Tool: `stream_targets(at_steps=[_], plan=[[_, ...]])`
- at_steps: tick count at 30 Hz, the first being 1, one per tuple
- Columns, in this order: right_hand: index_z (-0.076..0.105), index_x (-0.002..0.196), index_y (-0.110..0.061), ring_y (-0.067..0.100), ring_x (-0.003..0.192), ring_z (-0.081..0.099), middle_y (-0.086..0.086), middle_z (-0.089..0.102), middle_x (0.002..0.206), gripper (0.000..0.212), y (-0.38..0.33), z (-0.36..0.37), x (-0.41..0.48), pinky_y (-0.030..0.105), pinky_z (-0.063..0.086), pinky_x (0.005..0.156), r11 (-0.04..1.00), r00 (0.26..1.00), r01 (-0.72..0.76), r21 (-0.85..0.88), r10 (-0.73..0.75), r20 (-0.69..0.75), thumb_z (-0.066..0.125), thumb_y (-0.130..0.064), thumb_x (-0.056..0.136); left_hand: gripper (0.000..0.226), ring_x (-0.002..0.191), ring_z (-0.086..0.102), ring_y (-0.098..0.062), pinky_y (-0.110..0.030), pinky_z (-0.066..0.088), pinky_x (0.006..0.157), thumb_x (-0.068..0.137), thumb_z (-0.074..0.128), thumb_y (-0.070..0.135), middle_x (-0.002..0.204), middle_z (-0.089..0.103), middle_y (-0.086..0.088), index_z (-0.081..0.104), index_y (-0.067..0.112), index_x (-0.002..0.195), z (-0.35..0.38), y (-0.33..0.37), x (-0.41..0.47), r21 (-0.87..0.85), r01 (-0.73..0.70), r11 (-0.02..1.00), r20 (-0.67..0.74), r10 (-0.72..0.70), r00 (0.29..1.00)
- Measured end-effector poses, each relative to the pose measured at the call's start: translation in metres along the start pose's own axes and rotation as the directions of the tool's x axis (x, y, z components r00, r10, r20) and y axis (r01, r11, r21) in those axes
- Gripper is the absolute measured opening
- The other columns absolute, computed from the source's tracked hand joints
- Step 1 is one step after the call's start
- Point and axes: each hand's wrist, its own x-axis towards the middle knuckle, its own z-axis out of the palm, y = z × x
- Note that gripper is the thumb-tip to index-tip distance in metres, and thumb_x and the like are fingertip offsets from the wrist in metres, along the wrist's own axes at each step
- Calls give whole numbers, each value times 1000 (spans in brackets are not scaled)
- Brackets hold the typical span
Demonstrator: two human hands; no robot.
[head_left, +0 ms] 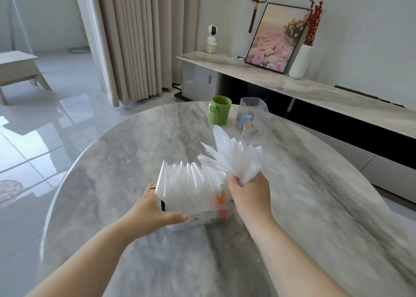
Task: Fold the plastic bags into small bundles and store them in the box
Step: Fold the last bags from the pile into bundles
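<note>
Gripping loose bags [234,159] in your right hand [248,190] while your left hand [155,209] clasps the packed box [202,218] mid-frame, you risk them unfolding.

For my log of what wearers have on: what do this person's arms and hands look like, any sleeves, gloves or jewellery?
Both forearms are bare to the frame edge: no sleeves, gloves or watch show. The left hand wears a thin dark ring on one finger; the right hand wears nothing visible.

Head view: worn on the head — looks forward and down (wide-angle).
Nearness: close above the table [135,150].
</note>
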Motion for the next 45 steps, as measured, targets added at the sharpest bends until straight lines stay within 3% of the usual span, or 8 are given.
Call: stream_targets(at_steps=[4,17,23,29,31,34,41,45], plan=[[56,99,-8,26,91,57,5,59,89,16,-13,1,-1,28,42,74,991,994,35,-132,-20,111,49,-7,85,55,130,34,-17,-29,32,104,72,77,13,112,40,19,38,49,86,7,2,2,-63,-64,996,-140,55,989],[36,100,-11,25,83,51,12,59,105,16,-25,28,8,37,47,73,862,942,-42,-505,203,268,39,-3,87,38,114,34,-7,-17,28,93,78,72,20,109,32,29,44,45,85,7,-2,6,-35,-77,996,-128,72,989],[33,133,-3,31,121,48,13,47,133,46,-17,40,17,39,47,95,744,837,-142,-653,443,322,48,-4,89,36,111,31,-4,-17,27,96,80,70,22,98,24,38,44,47,79,11,3,7,-17,-101,995,-101,99,990],[59,103,-6,31,125,46,21,49,133,16,-39,39,27,26,46,82,754,675,-99,-650,531,513,47,-4,93,38,110,36,-6,-17,28,91,81,69,23,98,27,37,41,49,82,12,0,9,-28,-107,994,-102,104,989],[42,65,-12,24,107,55,26,57,106,30,-39,36,29,17,34,56,754,659,-112,-648,544,520,47,-3,93,37,108,36,-7,-16,28,89,81,68,23,97,28,35,41,49,81,12,0,9,-16,-101,995,-96,99,990],[44,65,-8,18,70,49,11,49,79,26,-29,39,33,20,45,66,797,631,-141,-587,529,567,50,0,90,36,116,39,-11,-19,32,93,80,69,25,100,33,30,42,49,83,10,-1,12,0,-102,995,-84,102,991],[63,89,-13,22,93,60,6,64,92,10,-12,23,34,26,48,73,896,793,-239,-375,403,457,55,-17,83,34,107,31,-1,-17,27,93,79,70,29,107,31,21,51,32,107,9,2,13,83,-55,995,-132,65,989],[46,121,-9,22,94,54,-2,56,102,44,-11,9,25,24,38,71,934,929,-223,-278,290,231,60,-19,81,52,102,35,-3,-17,26,88,74,74,29,98,30,25,49,22,119,10,2,14,51,9,999,-164,-1,987]])
